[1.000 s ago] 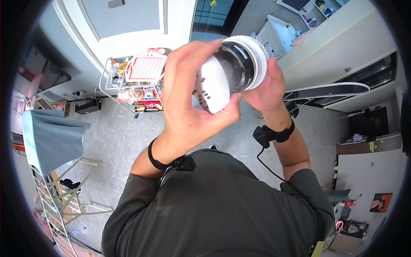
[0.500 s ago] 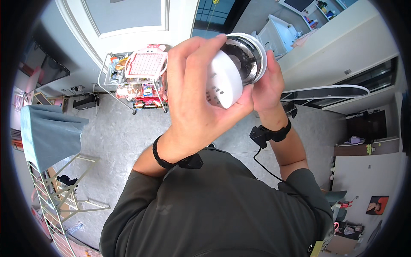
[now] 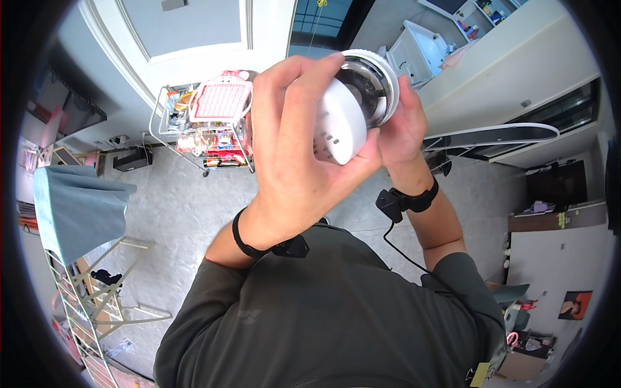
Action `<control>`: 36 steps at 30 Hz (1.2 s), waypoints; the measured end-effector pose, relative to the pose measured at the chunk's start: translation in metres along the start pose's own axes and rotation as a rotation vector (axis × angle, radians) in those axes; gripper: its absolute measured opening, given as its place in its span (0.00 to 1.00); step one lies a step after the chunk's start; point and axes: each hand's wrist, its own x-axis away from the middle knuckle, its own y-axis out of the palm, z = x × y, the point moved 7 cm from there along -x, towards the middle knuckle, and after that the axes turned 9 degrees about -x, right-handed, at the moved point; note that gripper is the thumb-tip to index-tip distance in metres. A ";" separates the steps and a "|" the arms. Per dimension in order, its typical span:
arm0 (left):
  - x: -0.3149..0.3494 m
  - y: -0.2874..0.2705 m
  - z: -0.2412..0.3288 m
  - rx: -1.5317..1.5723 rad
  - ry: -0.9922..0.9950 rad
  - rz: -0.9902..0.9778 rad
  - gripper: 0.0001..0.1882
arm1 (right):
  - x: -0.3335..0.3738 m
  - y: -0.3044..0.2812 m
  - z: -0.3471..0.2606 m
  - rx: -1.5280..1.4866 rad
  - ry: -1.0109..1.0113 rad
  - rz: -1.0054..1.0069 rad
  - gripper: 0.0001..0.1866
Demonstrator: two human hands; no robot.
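Note:
I hold a two-part round white device up in front of me. My left hand (image 3: pixel 288 139) is closed around a domed white cap (image 3: pixel 346 123) with small dark slots in its face. The cap is tilted against the mouth of a white-rimmed round body (image 3: pixel 387 76). Inside that body, a shiny metal ring and a dark interior show. My right hand (image 3: pixel 402 132) grips the body from its right side, with most of its fingers hidden behind it. My left fingertips reach the body's upper rim. Whether the two parts are joined I cannot tell.
A wire cart (image 3: pixel 174 132) with packets and a pink-framed basket (image 3: pixel 221 100) stands ahead left. At left, a blue-grey cloth (image 3: pixel 84 207) hangs over a drying rack (image 3: pixel 97 304). An ironing board (image 3: pixel 498 137) lies to the right, a white washbasin (image 3: pixel 420 48) beyond.
The hands and both white parts hold almost the same pose. The view of the room has shifted slightly, with the cart and rack a little lower and further right.

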 end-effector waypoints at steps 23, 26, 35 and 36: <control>-0.005 0.007 -0.012 0.037 0.022 -0.213 0.38 | 0.001 0.005 -0.007 0.331 -0.013 -0.028 0.40; -0.006 0.009 -0.024 0.151 -0.002 -0.233 0.39 | 0.000 0.011 -0.002 0.305 -0.018 -0.014 0.39; -0.004 0.019 -0.046 0.413 -0.134 -0.251 0.42 | -0.002 0.002 -0.007 0.048 -0.056 0.115 0.39; -0.002 0.019 -0.050 0.468 -0.187 -0.237 0.41 | -0.003 -0.002 -0.008 0.048 -0.057 0.114 0.39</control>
